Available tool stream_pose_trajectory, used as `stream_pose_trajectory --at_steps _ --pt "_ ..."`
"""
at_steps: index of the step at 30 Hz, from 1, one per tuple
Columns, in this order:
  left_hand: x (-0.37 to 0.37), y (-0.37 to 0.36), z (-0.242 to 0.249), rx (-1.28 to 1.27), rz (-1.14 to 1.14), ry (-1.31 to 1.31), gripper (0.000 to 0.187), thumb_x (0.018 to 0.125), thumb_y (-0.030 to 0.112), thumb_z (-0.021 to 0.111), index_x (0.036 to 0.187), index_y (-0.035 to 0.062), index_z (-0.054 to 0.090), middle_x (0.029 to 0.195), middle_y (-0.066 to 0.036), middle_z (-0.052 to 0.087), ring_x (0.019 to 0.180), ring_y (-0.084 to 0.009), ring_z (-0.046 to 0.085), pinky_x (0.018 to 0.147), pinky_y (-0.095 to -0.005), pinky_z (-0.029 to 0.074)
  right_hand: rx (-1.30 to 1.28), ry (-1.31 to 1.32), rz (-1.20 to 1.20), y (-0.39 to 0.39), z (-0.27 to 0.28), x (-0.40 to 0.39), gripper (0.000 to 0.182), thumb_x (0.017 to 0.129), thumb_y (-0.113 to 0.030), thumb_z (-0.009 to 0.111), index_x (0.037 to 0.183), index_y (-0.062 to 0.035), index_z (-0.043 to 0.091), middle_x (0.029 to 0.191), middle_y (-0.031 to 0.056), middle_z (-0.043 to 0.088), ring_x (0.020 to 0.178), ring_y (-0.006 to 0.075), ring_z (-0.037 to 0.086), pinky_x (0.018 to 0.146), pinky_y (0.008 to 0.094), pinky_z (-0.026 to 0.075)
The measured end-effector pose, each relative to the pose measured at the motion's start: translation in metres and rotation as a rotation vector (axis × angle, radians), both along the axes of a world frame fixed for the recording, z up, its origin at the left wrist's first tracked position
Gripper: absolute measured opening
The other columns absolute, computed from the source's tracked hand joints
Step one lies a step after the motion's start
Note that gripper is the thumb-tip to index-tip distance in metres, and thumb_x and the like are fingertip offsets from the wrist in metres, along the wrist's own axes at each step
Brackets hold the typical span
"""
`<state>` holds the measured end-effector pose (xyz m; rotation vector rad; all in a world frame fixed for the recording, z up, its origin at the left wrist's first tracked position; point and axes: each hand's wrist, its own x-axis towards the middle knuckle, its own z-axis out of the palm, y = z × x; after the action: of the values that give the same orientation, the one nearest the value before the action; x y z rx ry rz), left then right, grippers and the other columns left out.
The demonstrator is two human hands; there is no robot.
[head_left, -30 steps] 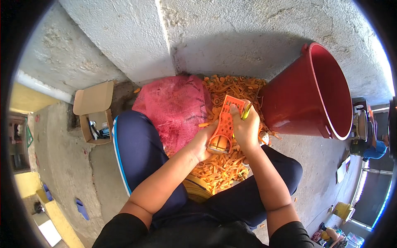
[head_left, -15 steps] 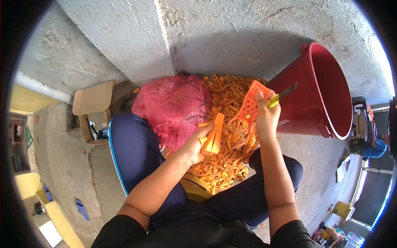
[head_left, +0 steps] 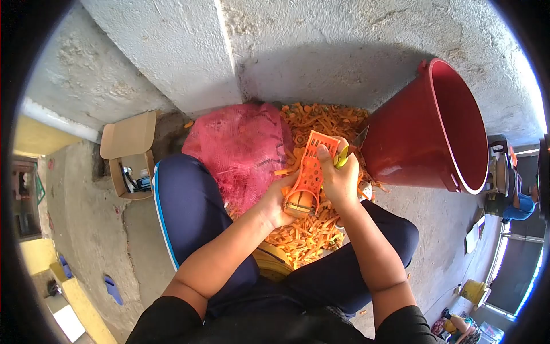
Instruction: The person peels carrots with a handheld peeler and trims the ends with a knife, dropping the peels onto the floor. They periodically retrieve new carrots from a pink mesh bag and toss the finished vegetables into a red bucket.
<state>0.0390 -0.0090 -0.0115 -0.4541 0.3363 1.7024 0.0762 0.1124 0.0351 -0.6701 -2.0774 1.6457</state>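
Note:
My left hand [head_left: 275,206] is closed around a peeled carrot [head_left: 296,213], its thick end toward me. In my right hand [head_left: 342,182] is an orange peeler [head_left: 312,172] with a perforated handle, its blade end lying over the carrot. The same hand also grips a knife with a yellow-green handle [head_left: 342,157], its blade pointing away toward the bucket and partly hidden. Below both hands spreads a heap of carrot peelings [head_left: 306,243]. A pink mesh sack [head_left: 238,152] lies just beyond my left hand.
A large red bucket [head_left: 404,137] leans at the right by the wall [head_left: 321,51]. An open cardboard box [head_left: 135,178] with small items sits at the left. Between my legs is a yellow rim [head_left: 268,262]. A blue slipper [head_left: 113,290] lies on the floor. Another person [head_left: 518,206] is far right.
My right hand has come down and left, bringing the peeler from beside the bucket onto the carrot. The knife moved with it. My left hand stays nearly in place, holding the carrot.

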Motion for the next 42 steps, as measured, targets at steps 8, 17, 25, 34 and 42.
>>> stream_pose_trajectory --at_steps 8,17,25,34,42 --pt "0.005 0.002 0.001 -0.075 -0.016 0.137 0.029 0.087 0.025 0.036 0.105 0.0056 0.049 0.093 -0.008 0.058 0.082 -0.0192 0.057 0.07 -0.0352 0.048 0.171 -0.128 0.004 0.002 -0.002 0.004 0.017 0.084 -0.016 0.051 0.091 -0.0002 0.049 0.073 0.0047 0.054 0.067 0.0082 0.048 0.062 0.0232 0.04" --pt "0.007 -0.003 -0.017 -0.029 -0.157 0.359 0.041 0.088 0.041 0.033 0.103 0.0057 0.048 0.085 -0.007 0.056 0.073 -0.0174 0.056 0.061 -0.0331 0.048 0.394 -0.057 -0.286 0.043 -0.014 -0.007 0.023 0.081 -0.018 0.055 0.078 0.0009 0.044 0.058 0.016 0.046 0.05 0.0194 0.043 0.051 0.0309 0.04" --pt "0.008 -0.011 0.003 0.03 -0.171 0.445 0.037 0.086 0.041 0.04 0.095 0.0061 0.049 0.079 -0.005 0.054 0.072 -0.0163 0.055 0.063 -0.0279 0.046 0.182 0.007 -0.625 0.123 -0.021 -0.003 0.016 0.083 -0.018 0.053 0.081 -0.0021 0.051 0.062 0.0027 0.048 0.056 0.0096 0.043 0.052 0.0254 0.038" --pt "-0.003 -0.008 0.007 -0.359 -0.14 0.879 0.03 0.081 0.025 0.053 0.102 0.0042 0.047 0.079 -0.004 0.054 0.066 -0.0126 0.055 0.058 -0.026 0.046 0.153 0.07 -0.397 0.087 -0.009 -0.009 0.021 0.084 -0.022 0.053 0.087 -0.002 0.053 0.065 0.0 0.048 0.058 0.0063 0.041 0.054 0.0224 0.036" --pt "-0.01 -0.01 -0.007 -0.064 -0.062 0.337 0.039 0.086 0.039 0.037 0.101 0.0047 0.049 0.083 -0.009 0.057 0.068 -0.0199 0.058 0.055 -0.0328 0.049 -0.084 0.059 -0.211 0.045 -0.007 -0.008 0.016 0.084 -0.02 0.052 0.081 -0.0045 0.051 0.065 -0.004 0.045 0.061 0.0052 0.037 0.056 0.0213 0.034"
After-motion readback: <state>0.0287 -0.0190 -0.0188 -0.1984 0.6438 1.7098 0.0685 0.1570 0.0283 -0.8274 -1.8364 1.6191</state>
